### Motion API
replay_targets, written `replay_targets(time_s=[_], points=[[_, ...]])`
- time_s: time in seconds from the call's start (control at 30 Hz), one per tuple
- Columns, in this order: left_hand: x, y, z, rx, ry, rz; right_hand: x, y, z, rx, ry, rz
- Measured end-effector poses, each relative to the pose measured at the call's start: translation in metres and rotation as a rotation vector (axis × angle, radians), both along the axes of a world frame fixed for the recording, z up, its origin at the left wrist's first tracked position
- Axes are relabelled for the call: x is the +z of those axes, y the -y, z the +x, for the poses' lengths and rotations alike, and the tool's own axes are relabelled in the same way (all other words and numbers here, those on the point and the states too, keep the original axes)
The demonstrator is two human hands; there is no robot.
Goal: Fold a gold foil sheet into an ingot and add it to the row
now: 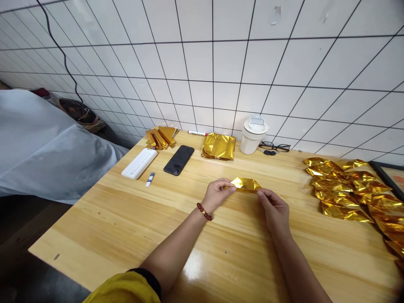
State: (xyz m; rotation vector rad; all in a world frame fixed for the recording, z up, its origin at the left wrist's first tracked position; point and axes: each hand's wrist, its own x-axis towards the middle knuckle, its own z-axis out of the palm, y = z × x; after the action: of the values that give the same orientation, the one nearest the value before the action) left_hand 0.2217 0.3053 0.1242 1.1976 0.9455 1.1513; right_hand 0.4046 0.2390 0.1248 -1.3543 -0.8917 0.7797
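Observation:
A strip of gold foil paper [246, 184], folded with slanted ends, is held up just over the wooden table. My left hand [217, 193], with a beaded bracelet on its wrist, pinches the left end between thumb and fingers. At the right end, my right hand [275, 207] grips the lower corner the same way. Beyond the hands lies a stack of flat gold foil sheets [218, 146]. Rows of folded gold foil pieces [341, 189] spread over the right side of the table.
Along the wall stand a white lidded cup [252, 136], glasses [276, 147] and a marker [197, 133]. Toward the left are a black phone [179, 160], a white box-shaped device [139, 163], a small blue-and-white item [150, 179] and folded gold strips [161, 138]. The table [132, 227] ends at left.

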Motion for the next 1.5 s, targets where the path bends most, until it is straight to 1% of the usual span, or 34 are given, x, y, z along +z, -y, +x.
replay_targets(time_s=[0.13, 0.27, 0.37, 0.43, 0.57, 0.63, 0.7, 0.73, 0.8, 0.87, 0.93, 1.07, 1.17, 1.27, 1.4, 1.5], points=[[-0.001, 0.000, 0.001, 0.029, 0.081, -0.108, -0.004, -0.001, 0.001, -0.001, -0.030, 0.005], [0.001, 0.000, 0.002, 0.052, 0.122, -0.148, -0.010, -0.003, 0.003, 0.007, -0.064, 0.027], [0.005, 0.000, 0.002, 0.107, 0.183, -0.160, -0.012, -0.003, 0.003, 0.025, -0.025, 0.025], [0.007, -0.002, 0.001, 0.157, 0.219, -0.171, -0.013, -0.003, 0.001, 0.070, 0.021, 0.011], [0.009, -0.004, -0.002, 0.235, 0.261, -0.187, -0.014, 0.000, 0.000, 0.264, 0.137, -0.048], [0.009, -0.004, -0.003, 0.238, 0.275, -0.187, -0.013, 0.001, 0.000, 0.291, 0.171, -0.067], [0.008, -0.004, -0.003, 0.171, 0.274, -0.192, -0.012, 0.001, 0.001, 0.258, 0.164, -0.063], [0.008, -0.003, -0.002, 0.109, 0.266, -0.193, -0.012, 0.001, 0.001, 0.241, 0.149, -0.057], [0.006, -0.001, 0.000, -0.055, 0.220, -0.186, -0.013, 0.001, 0.001, 0.226, 0.125, -0.053], [0.005, 0.002, 0.003, -0.188, 0.156, -0.153, -0.014, 0.000, 0.001, 0.245, 0.120, -0.055], [0.006, 0.004, 0.004, -0.236, 0.108, -0.112, -0.015, 0.001, 0.001, 0.278, 0.119, -0.059], [0.010, 0.007, 0.002, -0.174, 0.087, -0.093, -0.016, 0.002, 0.001, 0.312, 0.120, -0.075], [0.012, 0.005, -0.001, -0.079, 0.135, -0.148, -0.017, 0.003, 0.003, 0.310, 0.142, -0.084], [0.010, 0.003, -0.002, 0.014, 0.176, -0.194, -0.017, 0.002, 0.003, 0.313, 0.134, -0.090], [0.007, 0.001, -0.002, 0.038, 0.168, -0.196, -0.017, 0.002, 0.003, 0.314, 0.120, -0.094], [0.008, 0.001, -0.001, 0.045, 0.203, -0.208, -0.015, 0.002, 0.001, 0.285, 0.122, -0.078]])
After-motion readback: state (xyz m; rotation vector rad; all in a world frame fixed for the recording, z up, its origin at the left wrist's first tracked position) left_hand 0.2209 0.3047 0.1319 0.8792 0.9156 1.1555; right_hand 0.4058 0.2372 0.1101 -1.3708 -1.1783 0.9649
